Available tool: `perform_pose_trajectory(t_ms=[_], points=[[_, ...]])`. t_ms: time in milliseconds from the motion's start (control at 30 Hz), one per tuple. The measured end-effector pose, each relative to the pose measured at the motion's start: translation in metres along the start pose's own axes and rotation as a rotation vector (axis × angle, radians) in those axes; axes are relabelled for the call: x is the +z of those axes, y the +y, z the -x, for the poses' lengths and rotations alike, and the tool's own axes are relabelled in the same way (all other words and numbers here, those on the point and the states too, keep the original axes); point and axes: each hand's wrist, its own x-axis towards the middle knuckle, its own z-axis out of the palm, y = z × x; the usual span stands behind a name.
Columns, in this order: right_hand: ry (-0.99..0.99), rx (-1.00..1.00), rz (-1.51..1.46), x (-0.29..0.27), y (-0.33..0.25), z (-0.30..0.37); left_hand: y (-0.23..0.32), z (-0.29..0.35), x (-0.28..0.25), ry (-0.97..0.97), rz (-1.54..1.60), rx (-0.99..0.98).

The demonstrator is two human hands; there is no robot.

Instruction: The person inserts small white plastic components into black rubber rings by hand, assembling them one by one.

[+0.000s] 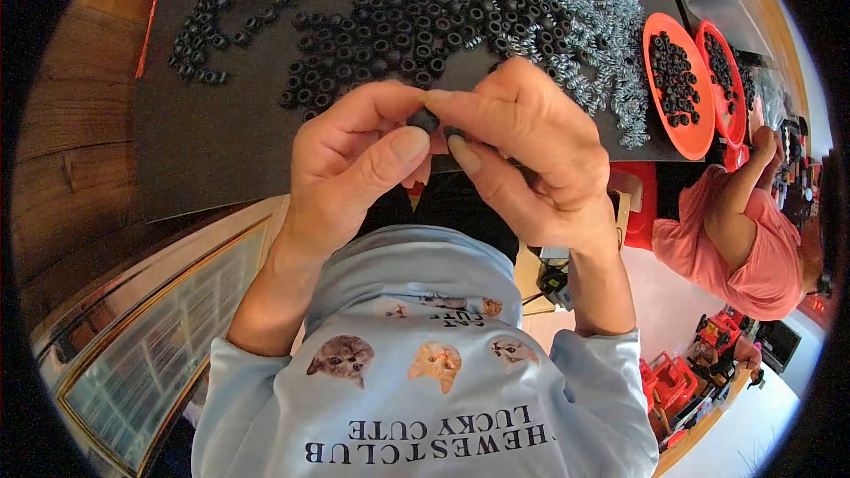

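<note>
1. Above the near edge of the dark tabletop [212,137]: one small black piece [425,120], pinched between thumb and forefinger of the left hand [350,150], its grip narrow.
2. Over the same tabletop edge, just right of item 1: a second dark piece [454,132], mostly hidden; we find it between thumb and forefinger of the right hand [549,142], likewise narrowed. Its full shape we cannot tell.
3. On the tabletop, beyond both hands: many loose black rings [390,22], spread wide, some overlapping.
4. On the tabletop's right part, touching the rings: a heap of small silvery coiled pieces [611,53].
5. At the tabletop's right end: a red oval tray [689,140] bearing black rings; just beside it, a second red tray [731,130], also bearing rings.
6. Right of the tabletop: we note a co-worker in a pink top [757,274], arms bent.
7. Left of the tabletop: brown wooden boards [71,142]; nearer us, a gold-edged framed panel [164,345].
</note>
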Motion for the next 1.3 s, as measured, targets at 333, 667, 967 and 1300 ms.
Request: perform_pose_trajectory(t_ms=[333,667,967,1300], points=[[-0.001,0.140,-0.117,0.002,-0.004,0.003,-0.003,0.002,0.010,0.056,0.163,-0.172],[0.101,0.070,-0.026,0.006,-0.003,0.014,-0.009,0.000,0.019,0.129,0.103,-0.159],[0.069,0.005,0.301,0.010,0.000,0.021,-0.011,-0.001,0.018,0.099,-0.125,-0.164],[0.116,-0.032,0.248,0.001,0.006,0.024,-0.013,0.003,0.017,0.038,0.045,-0.218]])
